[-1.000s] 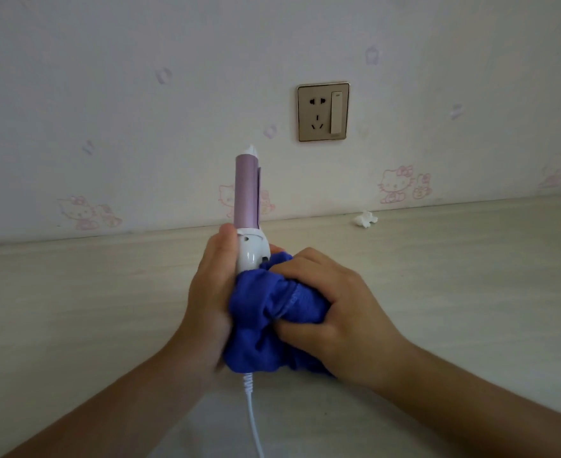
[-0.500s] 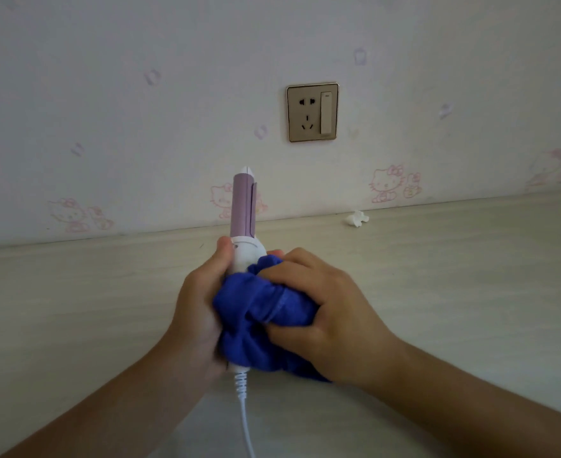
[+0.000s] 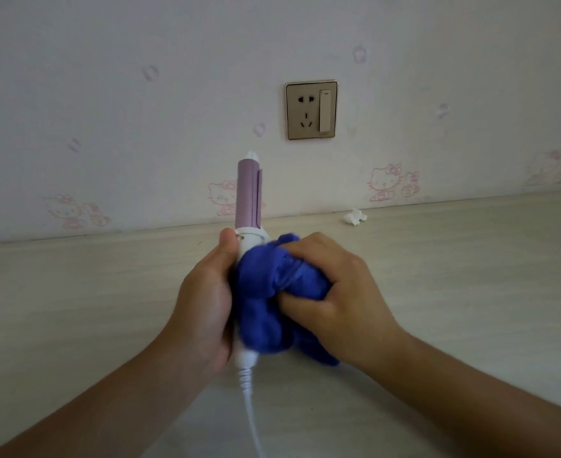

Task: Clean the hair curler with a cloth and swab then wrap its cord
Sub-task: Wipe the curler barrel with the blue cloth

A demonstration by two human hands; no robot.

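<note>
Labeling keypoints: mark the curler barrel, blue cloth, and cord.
curler barrel (image 3: 248, 193), head view, middle of the purple tube.
blue cloth (image 3: 265, 292), head view, bunched folds between the hands.
cord (image 3: 251, 408), head view, white cable below the handle.

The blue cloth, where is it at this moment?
In the head view the blue cloth sits at centre, bunched in the right hand and pressed against the hair curler handle, which the left hand holds.

Left hand (image 3: 206, 302) grips the curler (image 3: 248, 196) upright — right hand (image 3: 335, 292) presses blue cloth (image 3: 272, 292) against it.
</note>
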